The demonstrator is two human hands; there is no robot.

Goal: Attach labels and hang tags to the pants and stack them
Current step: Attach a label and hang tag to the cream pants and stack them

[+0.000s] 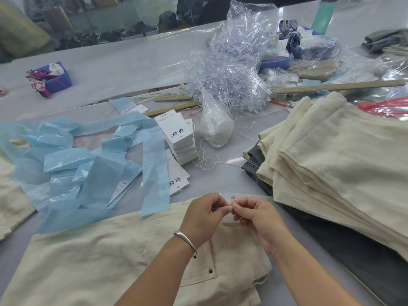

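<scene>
Nearest me lie the cream pants I am working on, spread flat on the counter with the waistband end away from me, and I place everything else from them. Both my hands meet over their far edge: my left hand has its fingers curled in and pinching, my right hand likewise, the fingertips of the two touching over a small white hang tag that shows just behind them. I cannot tell whether a string is already between my fingers; it is too fine to see. I judge this to be the tagging step for this pair, not yet the stacking. Next, I think, the tag must be tied or looped fast to the pants, which needs a steady pinch and a little slack. To the right of the pants rises the stack of finished cream pants, where this pair should go on top. Left and beyond lie blue label backing strips, then a pile of white hang tags, loose white strings, and farthest a clear bag of plastic fasteners.
</scene>
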